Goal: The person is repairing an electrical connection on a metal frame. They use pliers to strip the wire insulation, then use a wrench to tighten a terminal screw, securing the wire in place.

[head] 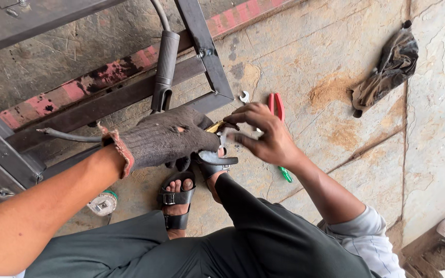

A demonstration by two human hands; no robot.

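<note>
The person is crouching over the concrete floor (336, 62), and the left hand (168, 136), in a worn grey glove, is curling shut around a small brass-coloured part (215, 126) right at the near corner of the steel frame (204, 56). The bare right hand (263, 135) is coming in from the right, fingers spread and half bent, tips at that same part, pinching nothing that I can make out. Risky spot: the black electrode holder (165, 67) is resting on the frame just beyond the glove, and the sandalled foot (177, 198) is sitting directly below, so a slip could drop metal on bare toes. Red-handled pliers (276, 105) are lying just beyond the right hand.
</note>
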